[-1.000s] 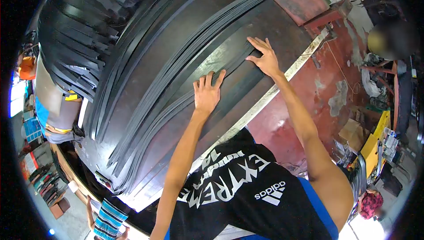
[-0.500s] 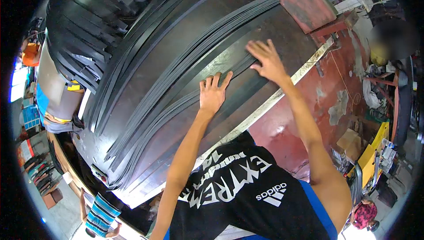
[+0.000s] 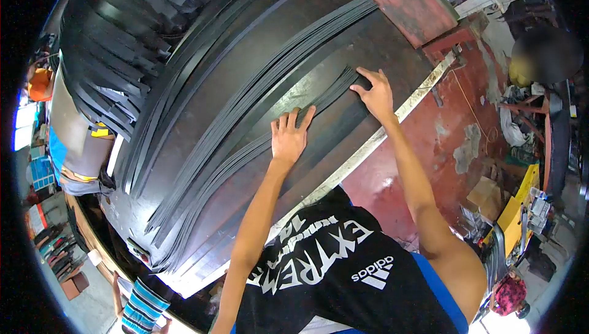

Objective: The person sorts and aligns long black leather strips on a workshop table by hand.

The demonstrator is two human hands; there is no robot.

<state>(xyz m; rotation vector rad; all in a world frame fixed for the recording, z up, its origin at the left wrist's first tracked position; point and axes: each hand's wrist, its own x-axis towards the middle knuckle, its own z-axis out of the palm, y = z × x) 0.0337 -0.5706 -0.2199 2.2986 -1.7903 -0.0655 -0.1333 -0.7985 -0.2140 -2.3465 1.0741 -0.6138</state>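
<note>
My left hand (image 3: 289, 139) lies on a bundle of long, thin dark strips (image 3: 242, 155), its fingers spread across them. Beyond that hand, the same bundle runs up to the right and fans out slightly at its ends (image 3: 347, 77). My right hand (image 3: 377, 96) is at these ends, thumb and fingers apart, with the fingertips close beside the outermost tips. A second, longer bundle of dark strips (image 3: 270, 64) lies alongside, farther from me. Both bundles rest on a dark metal table (image 3: 396, 51) with a pale front edge.
More dark strips (image 3: 202, 48) lie toward the back, near a large hanging pile of strips (image 3: 104, 33) at upper left. A red metal block (image 3: 405, 2) stands at the table's right end. A person in a striped shirt (image 3: 144, 303) is at lower left, another in pink (image 3: 510, 294) at lower right.
My right hand has come down to the strip ends, which now show fanned out and raised into view. My left hand stays spread on the bundle.
</note>
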